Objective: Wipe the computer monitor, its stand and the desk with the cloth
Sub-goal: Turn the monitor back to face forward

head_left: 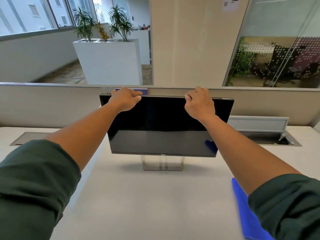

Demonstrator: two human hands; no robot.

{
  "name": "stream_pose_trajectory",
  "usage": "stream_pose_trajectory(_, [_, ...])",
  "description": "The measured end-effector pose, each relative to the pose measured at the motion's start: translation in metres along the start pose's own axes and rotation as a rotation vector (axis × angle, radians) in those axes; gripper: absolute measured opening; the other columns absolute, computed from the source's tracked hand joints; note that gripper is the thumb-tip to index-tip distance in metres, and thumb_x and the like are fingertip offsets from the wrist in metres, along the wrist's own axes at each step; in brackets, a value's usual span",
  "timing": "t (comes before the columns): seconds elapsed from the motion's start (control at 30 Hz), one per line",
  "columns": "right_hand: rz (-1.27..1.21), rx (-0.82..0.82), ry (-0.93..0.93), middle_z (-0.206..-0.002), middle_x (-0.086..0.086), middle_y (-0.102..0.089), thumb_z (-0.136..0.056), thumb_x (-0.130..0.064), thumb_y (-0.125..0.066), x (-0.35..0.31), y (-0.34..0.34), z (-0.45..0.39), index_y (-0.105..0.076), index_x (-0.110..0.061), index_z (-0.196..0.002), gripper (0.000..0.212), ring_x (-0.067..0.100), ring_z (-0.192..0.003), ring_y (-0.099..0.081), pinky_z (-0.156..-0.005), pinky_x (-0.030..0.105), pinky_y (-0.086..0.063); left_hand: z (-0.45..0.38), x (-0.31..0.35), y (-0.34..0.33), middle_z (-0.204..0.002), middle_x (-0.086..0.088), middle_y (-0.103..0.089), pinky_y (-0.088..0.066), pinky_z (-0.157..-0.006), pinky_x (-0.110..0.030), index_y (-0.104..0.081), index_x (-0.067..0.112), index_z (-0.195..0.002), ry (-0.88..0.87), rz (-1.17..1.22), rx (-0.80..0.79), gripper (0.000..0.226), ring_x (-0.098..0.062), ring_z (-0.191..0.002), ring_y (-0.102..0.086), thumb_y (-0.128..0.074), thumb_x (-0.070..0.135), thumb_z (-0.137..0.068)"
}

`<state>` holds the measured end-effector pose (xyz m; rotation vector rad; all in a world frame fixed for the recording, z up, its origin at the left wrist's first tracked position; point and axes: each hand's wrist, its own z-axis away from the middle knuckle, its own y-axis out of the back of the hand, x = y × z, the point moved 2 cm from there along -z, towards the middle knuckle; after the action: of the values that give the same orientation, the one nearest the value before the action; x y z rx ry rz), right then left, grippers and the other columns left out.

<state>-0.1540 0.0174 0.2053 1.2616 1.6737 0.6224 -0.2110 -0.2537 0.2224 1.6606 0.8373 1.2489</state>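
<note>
A black computer monitor (162, 125) with a dark screen stands on a silver stand (162, 163) in the middle of the pale desk (138, 196). The screen is tilted with its top edge leaning toward me. My left hand (125, 99) grips the top edge near the left corner. My right hand (199, 103) grips the same edge toward the right. A blue cloth (245, 213) lies flat on the desk at the lower right, partly hidden under my right sleeve. Neither hand touches it.
A low beige partition (52, 104) runs behind the desk. Cable trays are set into the desk at the left (29, 137) and right (270, 135), the right one with its lid raised. Beyond stand a white planter (110, 61), a column and a glass wall.
</note>
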Motion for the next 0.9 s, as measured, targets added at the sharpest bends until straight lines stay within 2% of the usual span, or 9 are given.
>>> stream_pose_trajectory(0.13, [0.008, 0.0, 0.004, -0.107, 0.005, -0.054, -0.096, -0.023, -0.036, -0.002, -0.001, -0.005, -0.067, -0.014, -0.099, 0.032, 0.024, -0.107, -0.041, -0.071, 0.033, -0.039, -0.003, -0.001, -0.001, -0.146, -0.003, -0.053, 0.0, -0.12, -0.055, -0.052, 0.031, -0.142, -0.003, -0.018, -0.008, 0.04, -0.03, -0.141, -0.038, -0.038, 0.04, -0.106])
stream_pose_trajectory(0.3, [0.026, -0.002, -0.012, -0.108, 0.003, -0.053, -0.096, -0.022, -0.035, -0.003, -0.002, -0.007, -0.066, -0.015, -0.102, 0.033, 0.024, -0.107, -0.04, -0.071, 0.032, -0.038, -0.002, -0.002, -0.002, -0.138, -0.001, -0.061, -0.011, -0.122, -0.053, -0.053, 0.035, -0.141, 0.004, 0.001, 0.008, 0.04, -0.033, -0.123, -0.056, -0.037, 0.041, -0.105])
stream_pose_trajectory(0.37, [0.024, -0.026, -0.013, -0.108, 0.003, -0.052, -0.096, -0.021, -0.035, -0.003, 0.0, -0.008, -0.066, -0.015, -0.104, 0.033, 0.023, -0.108, -0.039, -0.072, 0.032, -0.038, 0.0, -0.002, -0.004, -0.132, -0.002, -0.065, -0.014, -0.122, -0.054, -0.054, 0.035, -0.14, 0.008, 0.035, 0.036, 0.039, -0.033, -0.121, -0.057, -0.039, 0.042, -0.105])
stream_pose_trajectory(0.43, [0.024, -0.061, 0.003, -0.109, 0.002, -0.052, -0.097, -0.023, -0.035, -0.004, 0.002, -0.007, -0.066, -0.016, -0.109, 0.034, 0.023, -0.111, -0.039, -0.074, 0.033, -0.04, 0.003, -0.001, -0.007, -0.131, -0.002, -0.064, -0.011, -0.122, -0.054, -0.055, 0.033, -0.139, 0.009, 0.052, 0.081, 0.04, -0.029, -0.129, -0.049, -0.042, 0.042, -0.103])
stream_pose_trajectory(0.53, [0.062, -0.077, 0.041, -0.12, 0.003, -0.052, -0.098, -0.032, -0.04, -0.004, 0.006, 0.0, -0.06, -0.018, -0.125, 0.037, 0.023, -0.12, -0.038, -0.089, 0.037, -0.043, 0.008, 0.001, -0.016, -0.149, -0.003, -0.049, -0.014, -0.121, -0.057, -0.053, 0.026, -0.142, 0.013, 0.06, 0.159, 0.045, -0.031, -0.145, -0.027, -0.045, 0.043, -0.101])
stream_pose_trajectory(0.63, [0.07, 0.059, 0.064, -0.124, 0.004, -0.053, -0.096, -0.038, -0.047, -0.002, 0.006, 0.017, -0.057, -0.014, -0.129, 0.042, 0.022, -0.12, -0.043, -0.098, 0.038, -0.044, 0.017, 0.011, -0.031, -0.16, -0.003, -0.033, -0.015, -0.122, -0.054, -0.047, 0.023, -0.146, -0.02, 0.098, 0.295, 0.047, -0.028, -0.152, -0.012, -0.042, 0.041, -0.102])
stream_pose_trajectory(0.73, [0.013, 0.251, 0.075, -0.117, 0.003, -0.057, -0.094, -0.035, -0.051, 0.002, 0.007, 0.038, -0.063, -0.013, -0.119, 0.035, 0.02, -0.111, -0.048, -0.09, 0.036, -0.048, 0.03, 0.031, -0.051, -0.16, 0.005, -0.03, -0.026, -0.118, -0.047, -0.047, 0.029, -0.146, -0.103, 0.12, 0.393, 0.045, -0.024, -0.152, -0.013, -0.038, 0.04, -0.103])
stream_pose_trajectory(0.83, [-0.084, 0.365, 0.048, -0.108, 0.001, -0.058, -0.092, -0.031, -0.055, 0.013, 0.005, 0.063, -0.065, -0.014, -0.109, 0.027, 0.017, -0.102, -0.049, -0.075, 0.028, -0.05, 0.048, 0.054, -0.074, -0.151, 0.015, -0.044, -0.036, -0.106, -0.029, -0.056, 0.034, -0.137, -0.224, 0.182, 0.439, 0.039, -0.007, -0.146, -0.027, -0.042, 0.039, -0.101])
stream_pose_trajectory(0.9, [-0.137, 0.396, 0.002, -0.104, 0.0, -0.057, -0.091, -0.029, -0.057, 0.027, 0.003, 0.083, -0.065, -0.014, -0.104, 0.021, 0.016, -0.097, -0.05, -0.069, 0.024, -0.048, 0.062, 0.068, -0.091, -0.135, 0.02, -0.058, -0.044, -0.1, -0.021, -0.062, 0.035, -0.128, -0.291, 0.232, 0.448, 0.033, 0.003, -0.13, -0.047, -0.046, 0.037, -0.1])
